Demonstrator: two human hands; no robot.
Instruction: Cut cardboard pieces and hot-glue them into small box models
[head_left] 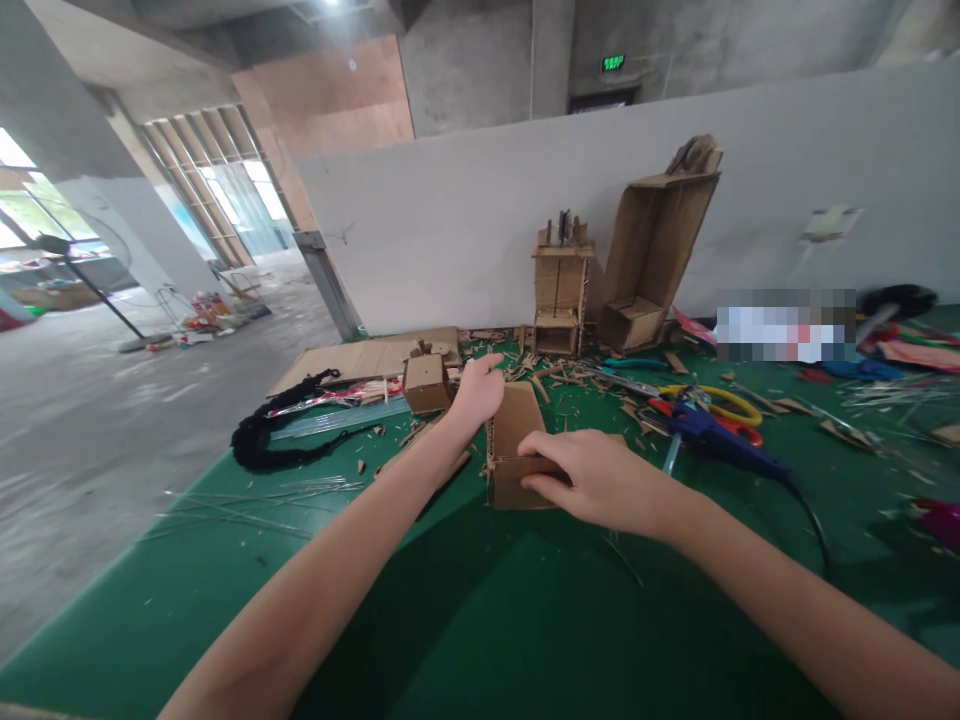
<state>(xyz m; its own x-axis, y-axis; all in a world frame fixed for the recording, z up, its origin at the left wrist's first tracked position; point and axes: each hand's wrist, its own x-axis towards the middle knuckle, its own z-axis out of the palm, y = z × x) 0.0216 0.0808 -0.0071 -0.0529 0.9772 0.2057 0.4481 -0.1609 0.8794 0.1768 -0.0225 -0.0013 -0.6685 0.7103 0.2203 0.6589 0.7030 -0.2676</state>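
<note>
Fingers [541, 482] of the right hand [600, 480] lay curled over the near side of a small open brown cardboard box [514, 445], pressing it from the front, thumb tucked underneath and out of sight. Fingers of the left hand [476, 390] were bent and closed loosely against the box's far upper corner, touching its back flap. Both bare forearms reached in from the near edge of the green-covered desk [480, 620].

That cardboard box stood near the middle of the desk, its open side facing up and slightly toward the viewer. Just left of it sat a smaller closed brown cardboard cube [425, 383]. Farther left, a black braided cord [270, 435] curled near the desk's left edge, beside flat sheets of brown cardboard [360, 358]. Scraps of cardboard were scattered around the box.

To the right lay a blue glue gun [712, 435] with a black cable, touching scissors with yellow and red handles [720, 405]. Along the far edge, against a white partition wall [465, 220], stood a small cardboard tower model [561, 295] and a taller, leaning cardboard structure [652, 255].
</note>
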